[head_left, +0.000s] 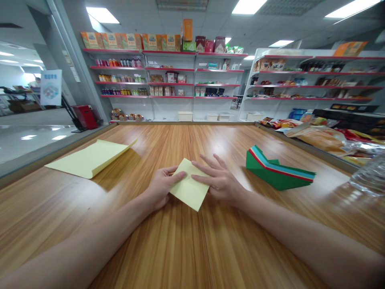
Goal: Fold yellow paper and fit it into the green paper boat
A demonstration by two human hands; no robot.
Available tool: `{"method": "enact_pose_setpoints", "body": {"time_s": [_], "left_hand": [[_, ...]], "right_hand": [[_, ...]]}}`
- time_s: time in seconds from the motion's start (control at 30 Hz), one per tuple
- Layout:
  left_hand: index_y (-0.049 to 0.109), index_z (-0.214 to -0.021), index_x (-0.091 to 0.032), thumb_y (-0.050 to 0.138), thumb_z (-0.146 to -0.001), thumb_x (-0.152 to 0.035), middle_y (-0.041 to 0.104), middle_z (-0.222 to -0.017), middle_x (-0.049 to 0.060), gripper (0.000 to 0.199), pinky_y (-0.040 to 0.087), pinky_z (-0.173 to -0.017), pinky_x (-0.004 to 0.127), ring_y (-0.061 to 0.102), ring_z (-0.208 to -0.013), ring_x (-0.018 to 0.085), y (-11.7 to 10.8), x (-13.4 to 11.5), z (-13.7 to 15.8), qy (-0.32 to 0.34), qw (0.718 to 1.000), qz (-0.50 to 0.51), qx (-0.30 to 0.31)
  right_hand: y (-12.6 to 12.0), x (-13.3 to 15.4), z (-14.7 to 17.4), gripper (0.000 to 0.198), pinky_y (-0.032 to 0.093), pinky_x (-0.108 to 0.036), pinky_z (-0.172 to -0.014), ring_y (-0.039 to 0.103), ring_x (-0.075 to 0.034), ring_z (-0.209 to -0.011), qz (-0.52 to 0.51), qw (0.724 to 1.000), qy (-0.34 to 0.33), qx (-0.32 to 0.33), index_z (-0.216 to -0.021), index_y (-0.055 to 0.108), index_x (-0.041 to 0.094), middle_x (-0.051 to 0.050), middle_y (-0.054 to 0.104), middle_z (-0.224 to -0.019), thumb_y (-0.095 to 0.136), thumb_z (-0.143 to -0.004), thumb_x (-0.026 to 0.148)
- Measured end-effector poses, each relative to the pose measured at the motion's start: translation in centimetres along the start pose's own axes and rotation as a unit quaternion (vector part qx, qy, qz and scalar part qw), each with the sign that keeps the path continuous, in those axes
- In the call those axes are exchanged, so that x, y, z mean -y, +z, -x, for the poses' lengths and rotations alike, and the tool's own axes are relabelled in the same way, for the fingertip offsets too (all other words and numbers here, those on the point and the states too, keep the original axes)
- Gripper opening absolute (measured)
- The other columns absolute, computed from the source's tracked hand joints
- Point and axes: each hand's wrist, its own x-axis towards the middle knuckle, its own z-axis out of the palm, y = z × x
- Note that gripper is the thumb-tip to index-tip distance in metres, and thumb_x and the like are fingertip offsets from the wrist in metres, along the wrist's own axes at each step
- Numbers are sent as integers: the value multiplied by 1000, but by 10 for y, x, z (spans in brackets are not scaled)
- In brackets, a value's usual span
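Observation:
A folded piece of pale yellow paper (191, 188) is held slanted over the middle of the wooden table, one corner pointing toward me. My left hand (161, 186) grips its left edge, thumb on top and the other fingers partly hidden behind it. Across the upper right part of the paper lie the fingers of my right hand (221, 178), stretched out and spread; its thumb is hard to make out. To the right stands a folded paper boat (278, 172), green with red, white and blue bands along its top edge.
A larger yellow sheet (90, 158) with curled edges lies at the left of the table (162, 249). Snack packets (319, 136) and a clear plastic bottle (369, 176) are at the right edge. Stocked shelves (168, 84) stand beyond the table.

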Motion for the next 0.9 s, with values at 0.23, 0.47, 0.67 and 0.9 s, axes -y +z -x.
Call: {"method": "enact_pose_setpoints", "body": {"time_s": [0.23,0.47,0.67,0.9], "left_hand": [[65,-104,-11,71,-72,-25,69,-95,16,36,52,-70,35,67,-76,24,-1,2,2,0,1000,-11,14],[65,-104,-10,72,-71,-25,69,-96,17,37,52,-74,36,67,-79,24,-1,1,1,-6,1000,-9,1],[63,-108,-10,70,-73,-27,68,-99,17,40,52,-69,34,66,-74,21,-2,1,0,1,1000,-7,24],[62,-113,-13,69,-74,-26,67,-103,15,42,51,-68,32,66,-80,23,0,2,2,23,998,-3,51]], "right_hand": [[-3,5,-1,60,17,-55,-105,11,-26,-137,26,1000,18,-3,-125,49,37,-2,16,-149,55,-75,5],[-1,-3,0,58,19,-54,-104,8,-30,-137,31,996,77,-25,-120,54,42,4,6,-151,56,-75,5],[-6,11,-4,57,14,-54,-105,8,-32,-137,4,1000,-1,-27,-119,54,42,4,-5,-151,59,-74,7],[-6,11,-3,55,19,-53,-104,9,-32,-137,-57,998,-15,-31,-106,64,40,7,1,-151,57,-70,0]]}}
